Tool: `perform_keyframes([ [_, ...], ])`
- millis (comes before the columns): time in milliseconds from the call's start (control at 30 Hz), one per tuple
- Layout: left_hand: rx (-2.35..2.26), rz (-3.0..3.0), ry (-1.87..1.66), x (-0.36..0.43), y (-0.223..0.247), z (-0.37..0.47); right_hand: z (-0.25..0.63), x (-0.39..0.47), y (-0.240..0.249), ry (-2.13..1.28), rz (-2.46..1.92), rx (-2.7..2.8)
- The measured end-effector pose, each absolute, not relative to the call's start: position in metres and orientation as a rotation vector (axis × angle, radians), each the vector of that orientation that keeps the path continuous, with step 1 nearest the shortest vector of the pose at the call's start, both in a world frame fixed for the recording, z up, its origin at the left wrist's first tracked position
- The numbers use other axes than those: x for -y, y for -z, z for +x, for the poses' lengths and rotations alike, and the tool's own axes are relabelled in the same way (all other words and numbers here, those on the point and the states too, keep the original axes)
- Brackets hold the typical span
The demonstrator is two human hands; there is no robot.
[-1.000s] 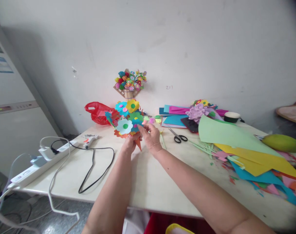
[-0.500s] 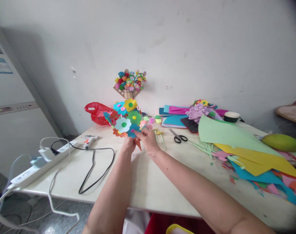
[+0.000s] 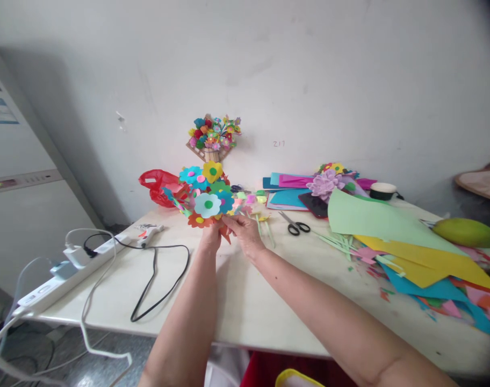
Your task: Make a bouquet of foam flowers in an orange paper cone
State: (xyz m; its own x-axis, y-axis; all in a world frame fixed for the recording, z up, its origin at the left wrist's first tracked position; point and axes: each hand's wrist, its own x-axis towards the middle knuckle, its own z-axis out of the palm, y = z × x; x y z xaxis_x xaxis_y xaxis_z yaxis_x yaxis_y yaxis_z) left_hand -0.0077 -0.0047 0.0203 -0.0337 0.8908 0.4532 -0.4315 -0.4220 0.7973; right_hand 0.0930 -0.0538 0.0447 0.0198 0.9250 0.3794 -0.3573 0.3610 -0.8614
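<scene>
- a flower-filled basket point(image 3: 211, 155) hung on the pale wall point(image 3: 309, 70), beside small handwritten digits point(image 3: 279, 143)
- a red plastic bag point(image 3: 158, 187)
- a white power strip point(image 3: 43, 293) with plugs point(image 3: 76, 255), along the left of the surface point(image 3: 180, 328)
- a yellow-green fruit point(image 3: 466, 232), right
- a tall white unit point(image 3: 21, 220), far left

- Left forearm point(image 3: 192, 307): bare, reaching forward and slightly inward from the lower edge.
- Left hand point(image 3: 210, 237): closed in a grip at the end of it, fingers mostly hidden.
- Right forearm point(image 3: 321, 312): bare, slanting in from the lower right, a crease near the elbow.
- Right hand point(image 3: 243, 232): just beside the left, thumb toward it, finger closure unclear.
</scene>
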Motion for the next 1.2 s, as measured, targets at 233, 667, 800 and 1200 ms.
perform_keyframes([
  [233, -0.642, 1.142, -1.818, -0.001, -0.023, -0.011, 0.1, 0.035, -0.026, -1.045, -0.792, 1.229],
  [667, -0.691, 1.178, -1.845, -0.007, -0.017, -0.001, 0.095, 0.02, 0.002, -0.61, -1.373, 1.725],
  [800, -0.642, 1.198, -1.816, -0.003, -0.02, 0.007, 0.098, 0.016, 0.002, -0.542, -1.434, 1.716],
  [1200, -0.659, 1.347, -1.458, 0.016, -0.03, 0.002, 0.115, 0.01, 0.005, -1.379, -0.781, 1.497],
])
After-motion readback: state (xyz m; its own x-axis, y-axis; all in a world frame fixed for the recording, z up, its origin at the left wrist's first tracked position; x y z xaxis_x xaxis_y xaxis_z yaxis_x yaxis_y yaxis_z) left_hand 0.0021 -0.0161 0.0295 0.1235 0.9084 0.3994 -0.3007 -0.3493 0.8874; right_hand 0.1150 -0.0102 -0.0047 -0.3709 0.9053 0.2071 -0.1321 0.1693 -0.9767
